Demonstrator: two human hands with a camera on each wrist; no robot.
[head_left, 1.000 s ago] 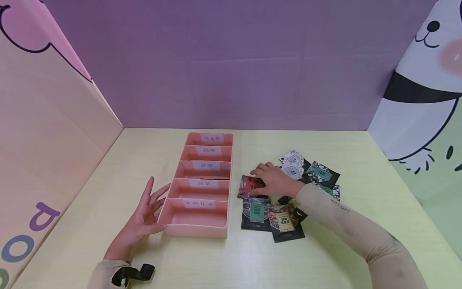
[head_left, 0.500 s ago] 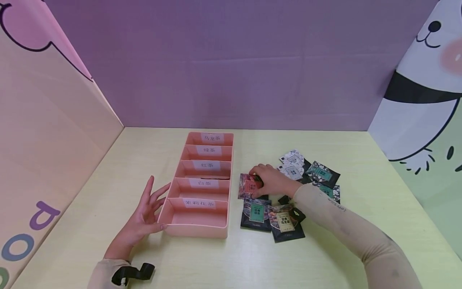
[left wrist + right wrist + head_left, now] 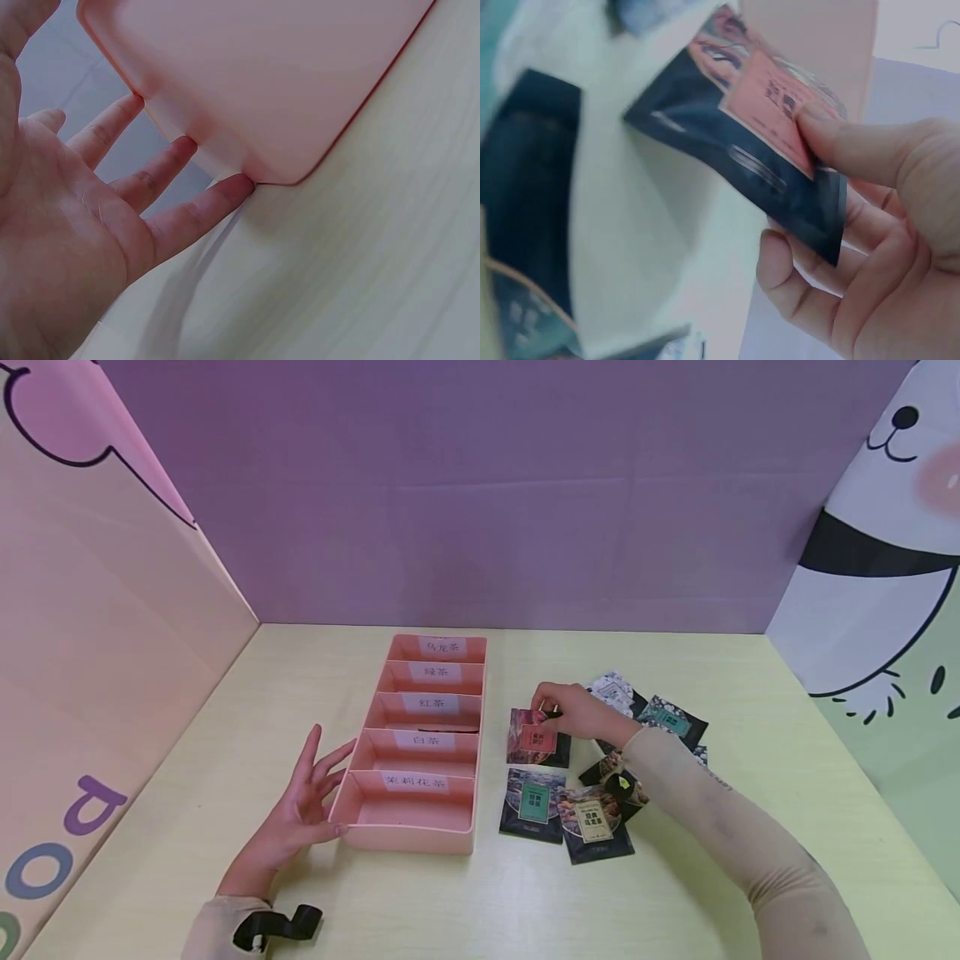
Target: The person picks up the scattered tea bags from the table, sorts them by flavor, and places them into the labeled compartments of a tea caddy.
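Observation:
My right hand (image 3: 581,710) pinches a tea sachet (image 3: 534,740) with a red label, thumb on its printed front and fingers behind. In the right wrist view this sachet (image 3: 742,135) is tilted and raised off the table. My left hand (image 3: 300,810) has its fingers spread against the left side of a pink divided box (image 3: 408,841). The left wrist view has its fingertips (image 3: 240,186) touching the box wall (image 3: 255,75). The box has several compartments in a row, each with a white label; a dark edge shows in the middle one.
Right of the box lie a green-label sachet (image 3: 532,806) and a cream-label sachet (image 3: 592,822). Farther back are white-patterned sachets (image 3: 613,687) and a teal-label sachet (image 3: 670,720), partly overlapping. A purple wall (image 3: 480,527) closes off the back of the table.
My right hand has lifted the red-label sachet and moved slightly right and back with it. A dark sachet under the forearm shows more now. The left hand and box stay put.

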